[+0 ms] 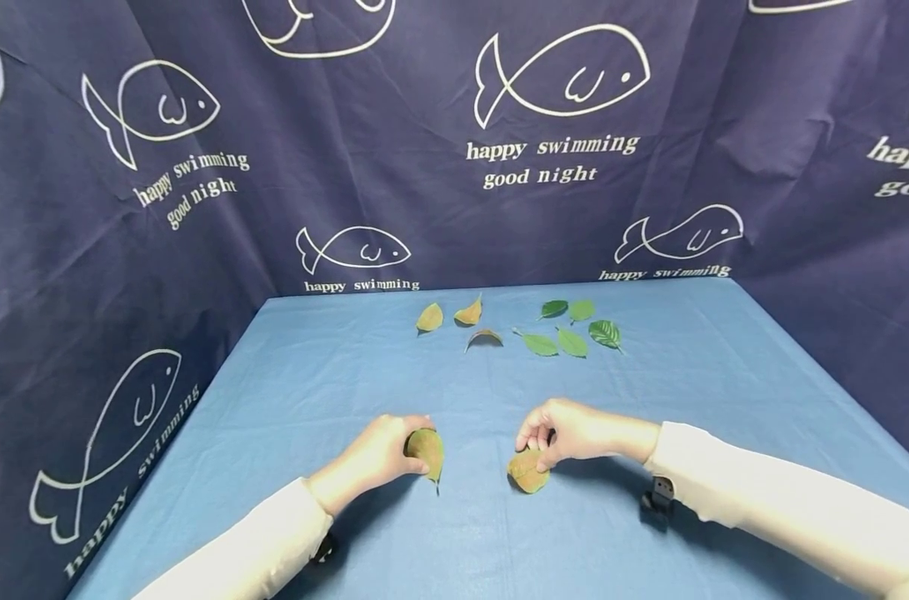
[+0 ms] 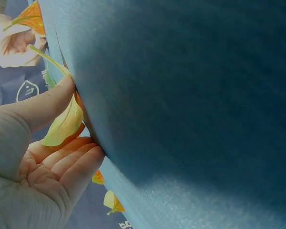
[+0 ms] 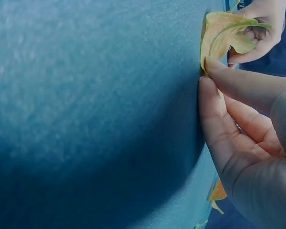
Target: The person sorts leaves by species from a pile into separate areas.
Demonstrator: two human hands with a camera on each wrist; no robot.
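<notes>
My left hand [image 1: 382,454] is low over the blue cloth and holds a yellow-green leaf [image 1: 427,450] between thumb and fingers. In the left wrist view, the thumb lies across that leaf [image 2: 66,121] near its stem, and the fingers curl behind it. To the right, my right hand [image 1: 566,432] pinches a yellow-brown leaf [image 1: 527,472] by its edge at the cloth. The right wrist view has this leaf [image 3: 221,36] between the thumb and index fingertips. A gap of cloth separates the two held leaves.
Farther back on the blue cloth [image 1: 334,358] lie three yellowish-brown leaves, one of them a curled leaf [image 1: 484,335]. Right of these is a group of several green leaves, including a striped leaf [image 1: 605,333]. A dark printed curtain [image 1: 439,108] hangs behind and at both sides.
</notes>
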